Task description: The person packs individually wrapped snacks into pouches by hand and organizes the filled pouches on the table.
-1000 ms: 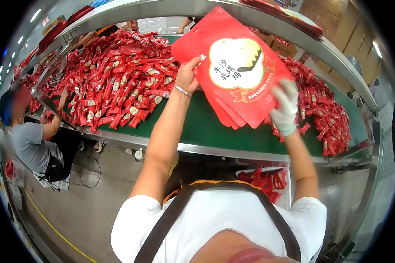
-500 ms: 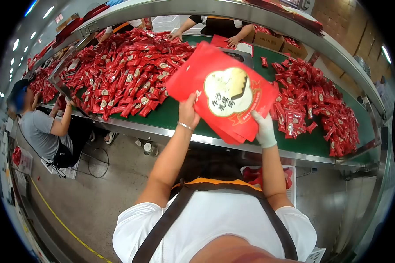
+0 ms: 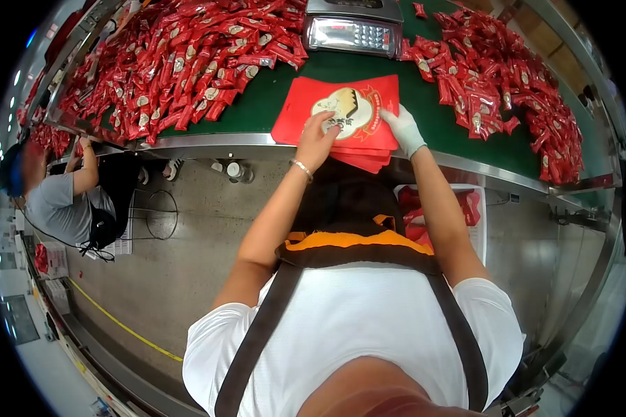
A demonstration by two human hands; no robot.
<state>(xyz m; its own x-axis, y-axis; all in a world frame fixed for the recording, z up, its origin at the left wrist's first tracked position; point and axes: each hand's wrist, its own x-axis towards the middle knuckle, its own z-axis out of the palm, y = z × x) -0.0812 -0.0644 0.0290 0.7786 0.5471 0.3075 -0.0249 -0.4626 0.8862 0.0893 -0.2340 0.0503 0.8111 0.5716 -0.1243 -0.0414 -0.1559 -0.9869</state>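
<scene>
A stack of flat red printed bags [image 3: 295, 104] lies at the near edge of the green work surface, its lower part hanging over the metal rim. My left hand [image 3: 316, 142], bare and with a bracelet at the wrist, rests on the top bag near its pale printed label, fingers apart. At the right edge of the stack, my right hand [image 3: 403, 131] in a white glove grips the bags, thumb on top; its other fingers are mostly hidden.
Small red wrapped packets [image 3: 202, 62] are heaped at left, with another heap [image 3: 480, 90] at right. A weighing scale [image 3: 353, 35] stands behind the bags. Below the table is a white crate [image 3: 476, 233] with red packaging. A seated person [image 3: 69, 201] works at far left.
The stack of bags has come down from above the table to its near edge, toward my body. My left hand has shifted from its lower left edge onto the top bag. My view has tilted downward.
</scene>
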